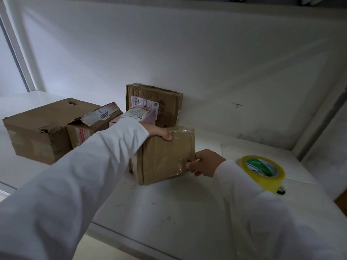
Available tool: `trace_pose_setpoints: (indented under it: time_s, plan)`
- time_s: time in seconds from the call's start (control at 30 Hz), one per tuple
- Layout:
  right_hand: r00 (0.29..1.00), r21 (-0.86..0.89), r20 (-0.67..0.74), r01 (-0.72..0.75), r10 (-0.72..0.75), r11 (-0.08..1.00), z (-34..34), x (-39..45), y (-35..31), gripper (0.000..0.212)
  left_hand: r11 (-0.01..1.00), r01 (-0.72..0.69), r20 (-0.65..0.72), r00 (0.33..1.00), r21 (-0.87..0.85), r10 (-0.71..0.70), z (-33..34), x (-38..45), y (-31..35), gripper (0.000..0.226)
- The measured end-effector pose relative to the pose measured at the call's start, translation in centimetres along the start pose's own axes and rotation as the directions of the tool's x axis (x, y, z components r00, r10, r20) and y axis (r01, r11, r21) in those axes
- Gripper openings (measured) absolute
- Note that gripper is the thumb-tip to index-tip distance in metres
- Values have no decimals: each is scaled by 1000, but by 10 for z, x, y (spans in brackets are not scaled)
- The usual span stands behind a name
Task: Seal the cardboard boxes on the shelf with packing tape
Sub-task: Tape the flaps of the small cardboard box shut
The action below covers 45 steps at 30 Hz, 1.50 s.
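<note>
Both hands' curled grip on taped box (165,156)

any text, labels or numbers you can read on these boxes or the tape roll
None can be read as words.
Barcode label on the torn box: digits blurred.
White shipping label on the back box: too small.
Red print on the torn box's front: blurred.
Green logo inside the tape roll: illegible.

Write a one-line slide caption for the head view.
Both hands grip a taped box on the shelf, tape roll alongside.
</note>
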State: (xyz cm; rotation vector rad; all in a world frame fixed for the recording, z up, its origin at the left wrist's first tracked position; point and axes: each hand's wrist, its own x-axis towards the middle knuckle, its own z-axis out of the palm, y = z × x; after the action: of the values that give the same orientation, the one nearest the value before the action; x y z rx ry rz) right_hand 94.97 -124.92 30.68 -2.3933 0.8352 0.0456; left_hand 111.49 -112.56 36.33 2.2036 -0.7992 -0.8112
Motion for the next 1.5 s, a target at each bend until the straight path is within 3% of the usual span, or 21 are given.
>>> trace_pose_setpoints:
  time_s: [0.07,0.2,0.23,0.33,0.47,0.6,0.67,0.77,0.8,0.87,0.97,1.07,1.17,1.23,1.3,1.37,1.43,1.5]
  plan:
    - [999,6,-41,32,-32,999,-7,-1,-7,40,1000,6,38,999,8,-7,0,-2,1,88]
    - [958,250,-273,156,-85,956,-17,4,-27,53,999,-32,19,999,40,32,-1,-2,1,108]
    - [956,280,-285,157,-75,947,-13,9,-29,59,998,-31,11,999,47,31,-1,1,0,104]
    - [966,363,-253,151,-59,919,13,22,-20,74,999,-18,-4,1000,33,19,-1,6,-2,73]
    - [980,500,-174,173,-97,849,31,25,2,110,1000,6,19,1000,16,-7,-2,11,-3,97]
    - [986,434,-38,165,-164,886,29,22,4,84,1000,-13,4,1000,6,13,-1,15,-5,77]
    - [985,311,34,153,-171,938,16,18,7,61,1000,-28,-25,999,3,28,-1,14,-6,80]
    - [992,281,-100,97,-71,955,3,15,18,21,1000,-2,21,1000,-17,2,-1,13,-4,62]
    - [984,270,-170,91,-45,959,5,16,21,19,1000,8,27,1000,-20,-7,-1,10,-3,57]
    - [969,232,-245,69,-10,970,12,19,19,32,1000,9,33,999,-22,-8,-1,15,-3,72]
    - [965,122,-262,-2,34,993,17,15,12,38,1000,-19,18,1000,-3,19,5,8,-2,87]
    - [977,58,-209,-42,53,997,13,5,10,31,996,-73,-20,997,46,74,9,-4,-3,101]
    - [995,109,-88,-30,40,994,10,-9,10,34,984,-108,-66,991,140,118,13,-13,-6,122]
    - [999,184,-28,-18,23,983,3,-21,6,33,952,-98,-89,988,291,129,20,-21,-8,116]
    - [1000,266,-3,-2,3,964,-6,-31,-3,49,914,-55,-139,983,402,120,27,-25,-7,109]
    - [999,326,-39,11,2,945,-12,-36,-12,79,918,37,-197,979,395,45,31,-28,-5,120]
    - [993,353,-112,71,-33,933,-12,-44,-27,99,967,103,-287,957,232,-33,30,-27,0,128]
    - [981,251,-145,164,-130,954,-7,-48,-39,115,1000,28,-322,946,-9,-29,26,-21,7,121]
